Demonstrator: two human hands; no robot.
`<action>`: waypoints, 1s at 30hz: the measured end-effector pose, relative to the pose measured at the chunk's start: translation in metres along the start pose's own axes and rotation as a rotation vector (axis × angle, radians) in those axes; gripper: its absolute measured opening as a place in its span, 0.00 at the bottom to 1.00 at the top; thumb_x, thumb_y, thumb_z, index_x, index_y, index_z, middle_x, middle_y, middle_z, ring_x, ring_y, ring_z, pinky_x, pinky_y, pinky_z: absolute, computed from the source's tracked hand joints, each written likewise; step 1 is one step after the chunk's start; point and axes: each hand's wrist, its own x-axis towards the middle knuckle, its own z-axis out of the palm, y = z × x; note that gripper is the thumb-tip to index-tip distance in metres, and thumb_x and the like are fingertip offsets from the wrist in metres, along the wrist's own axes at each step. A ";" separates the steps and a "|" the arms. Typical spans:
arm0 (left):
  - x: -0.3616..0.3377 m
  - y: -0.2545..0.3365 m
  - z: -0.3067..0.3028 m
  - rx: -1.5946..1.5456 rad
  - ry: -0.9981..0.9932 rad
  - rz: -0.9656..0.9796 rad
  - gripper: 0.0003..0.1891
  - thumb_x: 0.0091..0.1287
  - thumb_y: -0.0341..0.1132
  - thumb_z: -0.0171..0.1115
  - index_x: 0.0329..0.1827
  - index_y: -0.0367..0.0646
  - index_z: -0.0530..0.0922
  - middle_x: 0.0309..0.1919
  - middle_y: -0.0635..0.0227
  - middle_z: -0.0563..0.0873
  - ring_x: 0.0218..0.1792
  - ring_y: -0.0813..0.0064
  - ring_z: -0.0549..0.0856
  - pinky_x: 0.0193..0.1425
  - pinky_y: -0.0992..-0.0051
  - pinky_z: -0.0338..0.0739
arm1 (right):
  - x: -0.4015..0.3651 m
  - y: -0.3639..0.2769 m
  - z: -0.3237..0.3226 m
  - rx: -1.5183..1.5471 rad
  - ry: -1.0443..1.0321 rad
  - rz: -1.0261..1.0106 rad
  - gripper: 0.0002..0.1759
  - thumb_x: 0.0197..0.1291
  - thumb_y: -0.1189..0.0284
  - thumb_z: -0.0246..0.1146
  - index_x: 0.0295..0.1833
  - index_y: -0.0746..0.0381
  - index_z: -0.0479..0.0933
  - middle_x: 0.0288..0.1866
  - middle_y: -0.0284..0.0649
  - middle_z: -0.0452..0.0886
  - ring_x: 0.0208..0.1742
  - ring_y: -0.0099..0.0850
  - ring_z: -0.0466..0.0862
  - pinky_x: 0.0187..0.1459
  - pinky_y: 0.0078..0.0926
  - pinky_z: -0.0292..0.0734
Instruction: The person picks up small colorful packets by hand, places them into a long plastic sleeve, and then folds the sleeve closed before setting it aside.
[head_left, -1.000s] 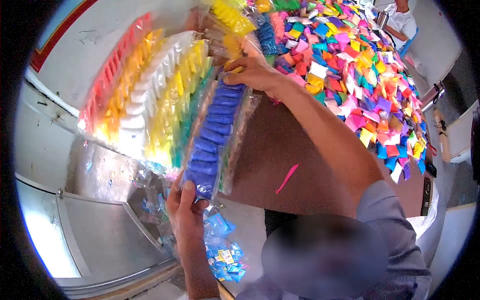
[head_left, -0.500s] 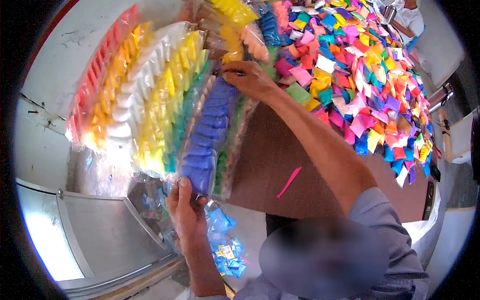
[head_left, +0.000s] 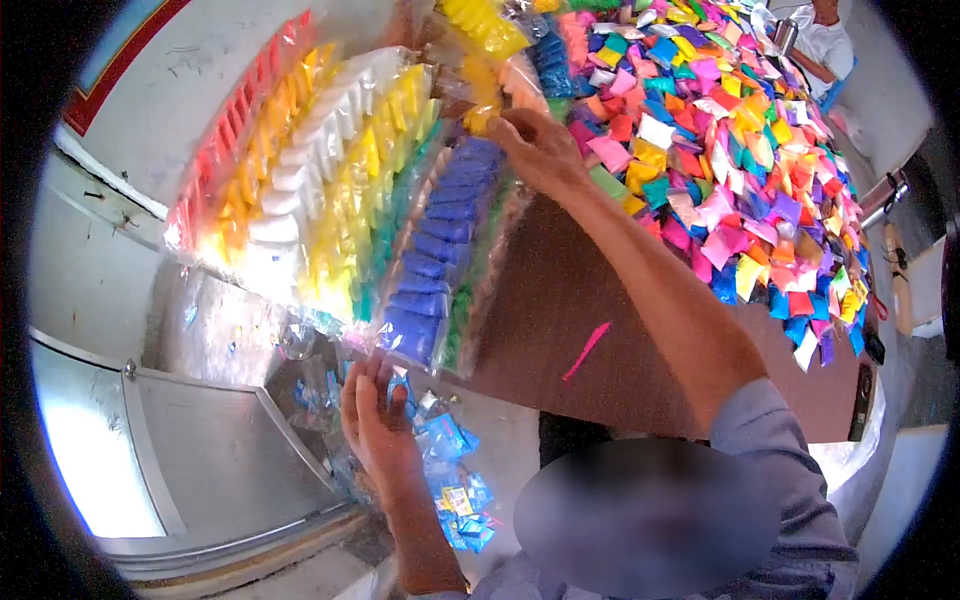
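Observation:
A long clear bag of blue packets [head_left: 430, 250] lies slanted on the brown table [head_left: 560, 290]. My left hand [head_left: 380, 415] is at the bag's lower end, fingers apart and pointing up; its fingertips are near the bag's bottom edge. At the upper end my right hand [head_left: 535, 145] has its fingers bent down by the top of the bag; what they hold, if anything, is hidden. Left of the blue bag lie bags of teal, yellow [head_left: 345, 190], white [head_left: 320, 150], orange [head_left: 270, 140] and red packets [head_left: 235, 130]. Green packets [head_left: 460, 325] show on its right.
A large heap of small coloured packets [head_left: 740, 180] covers the table's right side. A pink strip [head_left: 587, 350] lies on the brown top. Blue packets [head_left: 455, 480] are below the table edge. Another person [head_left: 825, 45] sits at the far right corner.
My left hand has come off the blue bag's lower end and its fingers have spread. The bags and my right hand appear further right in the view.

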 end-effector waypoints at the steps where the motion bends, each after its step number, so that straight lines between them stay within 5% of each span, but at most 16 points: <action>1: -0.005 -0.003 -0.004 0.016 0.036 0.046 0.22 0.85 0.41 0.64 0.74 0.38 0.79 0.65 0.59 0.88 0.57 0.72 0.87 0.56 0.74 0.82 | -0.006 -0.003 -0.008 -0.020 0.028 0.000 0.28 0.78 0.50 0.67 0.64 0.65 0.86 0.52 0.47 0.93 0.56 0.34 0.90 0.60 0.36 0.83; 6: -0.032 -0.024 -0.027 0.129 0.009 0.071 0.19 0.85 0.42 0.64 0.69 0.38 0.81 0.58 0.63 0.90 0.44 0.80 0.83 0.45 0.76 0.79 | -0.087 0.024 -0.047 0.044 0.137 -0.165 0.23 0.78 0.56 0.69 0.64 0.64 0.86 0.50 0.41 0.91 0.48 0.31 0.89 0.51 0.34 0.84; 11: -0.062 -0.065 -0.046 0.279 -0.169 0.046 0.20 0.83 0.49 0.66 0.63 0.41 0.83 0.46 0.66 0.90 0.37 0.81 0.79 0.40 0.74 0.77 | -0.230 0.033 -0.113 0.046 0.108 0.015 0.19 0.80 0.63 0.67 0.65 0.64 0.84 0.46 0.44 0.90 0.44 0.33 0.90 0.46 0.35 0.86; 13: -0.087 -0.071 -0.031 0.396 -0.253 0.063 0.14 0.86 0.41 0.62 0.59 0.38 0.81 0.40 0.66 0.89 0.31 0.83 0.78 0.36 0.78 0.74 | -0.282 0.052 -0.140 0.010 0.162 0.039 0.18 0.81 0.63 0.66 0.65 0.64 0.84 0.47 0.45 0.91 0.43 0.34 0.90 0.46 0.34 0.86; 15: -0.105 -0.089 -0.017 0.376 -0.355 0.058 0.16 0.85 0.42 0.63 0.59 0.36 0.81 0.39 0.64 0.88 0.31 0.82 0.78 0.34 0.78 0.74 | -0.335 0.071 -0.174 0.012 0.193 0.221 0.15 0.81 0.70 0.67 0.67 0.63 0.85 0.51 0.34 0.90 0.49 0.20 0.86 0.49 0.23 0.84; 19: -0.137 -0.106 0.018 0.453 -0.625 0.032 0.17 0.83 0.42 0.67 0.56 0.33 0.83 0.37 0.62 0.89 0.30 0.80 0.80 0.31 0.78 0.74 | -0.421 0.053 -0.239 0.038 0.380 0.427 0.15 0.81 0.72 0.67 0.67 0.64 0.85 0.51 0.33 0.90 0.52 0.21 0.87 0.53 0.23 0.84; 22: -0.151 -0.112 0.036 0.490 -0.819 0.094 0.15 0.81 0.40 0.70 0.54 0.33 0.85 0.36 0.63 0.89 0.32 0.79 0.83 0.34 0.78 0.75 | -0.465 0.028 -0.285 0.188 0.455 0.374 0.14 0.79 0.72 0.69 0.64 0.63 0.87 0.52 0.37 0.93 0.50 0.22 0.89 0.51 0.25 0.86; 26: -0.171 -0.080 0.085 0.478 -1.001 0.259 0.15 0.81 0.41 0.70 0.54 0.35 0.86 0.37 0.64 0.89 0.35 0.76 0.84 0.39 0.74 0.79 | -0.482 -0.055 -0.368 -0.051 0.720 0.108 0.13 0.78 0.73 0.70 0.62 0.63 0.89 0.51 0.36 0.93 0.50 0.22 0.88 0.53 0.25 0.84; 28: -0.189 -0.054 0.108 0.424 -1.074 0.598 0.15 0.81 0.42 0.69 0.53 0.36 0.86 0.39 0.65 0.90 0.39 0.71 0.86 0.45 0.70 0.81 | -0.491 -0.093 -0.401 -0.174 0.860 0.016 0.10 0.75 0.73 0.71 0.55 0.65 0.90 0.48 0.38 0.94 0.49 0.26 0.89 0.52 0.28 0.83; 30: -0.221 -0.025 0.123 0.432 -1.047 0.727 0.15 0.80 0.42 0.69 0.51 0.36 0.87 0.40 0.64 0.91 0.40 0.70 0.86 0.47 0.68 0.81 | -0.499 -0.132 -0.424 -0.222 0.930 -0.177 0.09 0.74 0.75 0.69 0.52 0.68 0.90 0.44 0.43 0.93 0.45 0.30 0.90 0.49 0.30 0.84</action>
